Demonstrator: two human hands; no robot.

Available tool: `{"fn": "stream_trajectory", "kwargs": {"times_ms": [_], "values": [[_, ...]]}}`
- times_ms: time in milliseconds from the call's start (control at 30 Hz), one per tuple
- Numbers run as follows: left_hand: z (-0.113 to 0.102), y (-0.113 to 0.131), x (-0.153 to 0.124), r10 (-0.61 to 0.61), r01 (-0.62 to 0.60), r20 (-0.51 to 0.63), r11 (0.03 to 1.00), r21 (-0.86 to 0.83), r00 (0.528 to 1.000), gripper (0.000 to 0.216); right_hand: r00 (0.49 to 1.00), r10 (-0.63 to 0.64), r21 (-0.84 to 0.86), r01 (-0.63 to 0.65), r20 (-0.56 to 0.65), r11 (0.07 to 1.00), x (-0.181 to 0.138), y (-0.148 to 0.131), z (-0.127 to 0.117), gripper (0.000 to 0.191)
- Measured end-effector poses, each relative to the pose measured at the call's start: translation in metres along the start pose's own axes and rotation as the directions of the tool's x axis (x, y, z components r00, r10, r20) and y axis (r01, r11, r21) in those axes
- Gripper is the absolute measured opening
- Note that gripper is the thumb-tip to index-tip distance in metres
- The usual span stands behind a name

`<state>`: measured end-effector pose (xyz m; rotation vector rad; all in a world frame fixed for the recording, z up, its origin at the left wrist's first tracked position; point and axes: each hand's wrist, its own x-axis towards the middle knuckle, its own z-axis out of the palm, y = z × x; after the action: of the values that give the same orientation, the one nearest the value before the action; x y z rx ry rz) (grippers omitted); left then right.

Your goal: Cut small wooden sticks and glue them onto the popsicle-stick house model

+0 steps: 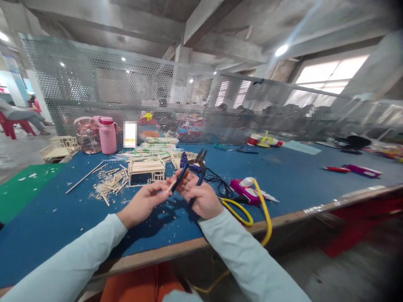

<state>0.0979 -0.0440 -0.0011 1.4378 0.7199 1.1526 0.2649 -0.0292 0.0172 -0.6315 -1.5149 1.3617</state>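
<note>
My right hand (201,197) grips a pair of blue-handled pliers (191,166), jaws pointing up and away. My left hand (145,202) pinches a short thin wooden stick (172,185) and holds its tip against the pliers' handles near my right fingers. Both hands hover above the blue table mat (299,180), close to the near edge. Just beyond them stands a small frame built of wooden sticks (146,170), with a heap of cut stick scraps (110,184) to its left.
A pink-and-white glue gun (247,188) with a yellow cable (252,212) lies right of my hands. Two pink bottles (99,134), stacked sticks (157,144) and another stick model (59,147) sit farther back. A perforated metal screen (189,92) borders the table. A person sits at the far left.
</note>
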Motion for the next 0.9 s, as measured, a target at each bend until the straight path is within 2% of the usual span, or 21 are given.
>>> {"fn": "stream_trajectory", "kwargs": {"times_ms": [67, 100, 167, 233, 333, 433, 533, 700, 900], "values": [[-0.004, -0.002, 0.005, -0.07, 0.058, -0.172, 0.996, -0.072, 0.983, 0.033, 0.998, 0.034, -0.337, -0.047, -0.044, 0.94, -0.001, -0.009, -0.014, 0.064], [-0.006, -0.004, 0.007, -0.113, 0.09, -0.241, 0.991, -0.103, 0.964, 0.036, 0.997, 0.056, -0.518, -0.077, -0.056, 0.852, -0.002, -0.013, -0.019, 0.064], [-0.008, -0.005, 0.01, -0.177, 0.133, -0.318, 0.979, -0.155, 0.931, 0.04, 0.993, 0.11, -0.788, -0.109, -0.052, 0.606, -0.005, -0.017, -0.023, 0.062], [-0.009, -0.006, 0.011, -0.213, 0.154, -0.324, 0.968, -0.198, 0.922, 0.042, 0.986, 0.167, -0.904, -0.092, -0.023, 0.417, -0.008, -0.018, -0.02, 0.06], [-0.007, -0.006, 0.011, -0.227, 0.162, -0.299, 0.961, -0.225, 0.927, 0.041, 0.978, 0.206, -0.957, -0.07, -0.011, 0.282, -0.01, -0.017, -0.01, 0.06], [-0.007, -0.005, 0.01, -0.22, 0.149, -0.304, 0.959, -0.241, 0.927, 0.041, 0.983, 0.183, -0.973, -0.058, -0.017, 0.224, -0.009, -0.016, -0.003, 0.061], [-0.007, -0.004, 0.01, -0.216, 0.135, -0.323, 0.957, -0.256, 0.921, 0.041, 0.985, 0.17, -0.977, -0.037, -0.001, 0.208, -0.008, -0.016, -0.003, 0.06], [-0.007, -0.003, 0.01, -0.21, 0.128, -0.342, 0.961, -0.245, 0.916, 0.042, 0.984, 0.172, -0.986, -0.067, -0.04, 0.152, -0.009, -0.016, -0.005, 0.06], [-0.007, -0.004, 0.009, -0.197, 0.158, -0.271, 0.975, -0.159, 0.942, 0.038, 0.986, 0.167, -0.983, -0.022, 0.009, 0.183, -0.007, -0.01, -0.006, 0.06]]}}
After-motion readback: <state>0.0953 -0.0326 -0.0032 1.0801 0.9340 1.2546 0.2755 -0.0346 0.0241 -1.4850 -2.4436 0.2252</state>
